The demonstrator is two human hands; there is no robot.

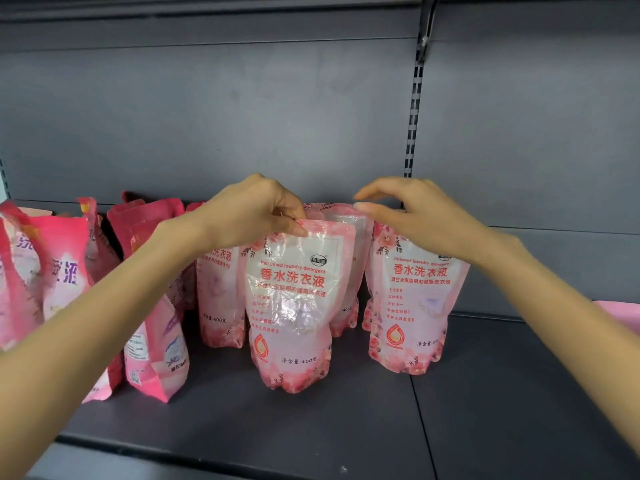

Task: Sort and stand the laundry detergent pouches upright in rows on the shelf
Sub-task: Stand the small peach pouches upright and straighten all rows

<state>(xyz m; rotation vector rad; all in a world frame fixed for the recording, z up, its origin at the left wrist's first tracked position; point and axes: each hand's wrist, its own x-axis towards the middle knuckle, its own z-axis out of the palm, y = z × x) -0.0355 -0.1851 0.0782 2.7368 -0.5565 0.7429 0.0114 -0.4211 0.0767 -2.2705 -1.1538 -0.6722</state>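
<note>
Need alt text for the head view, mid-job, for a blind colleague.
The left hand pinches the top edge of a pale pink detergent pouch standing upright on the shelf; the open right hand reaches over a matching pouch beside it. Darker pink pouches lean at the left.

Bare left hand, bare right hand, slim wrists, long fingers, bare forearms

The left hand pinches, fingers curled; the right hand hovers, relaxed.

Shop: grey metal display shelf, slotted upright, many identical labelled detergent pouches.
</note>
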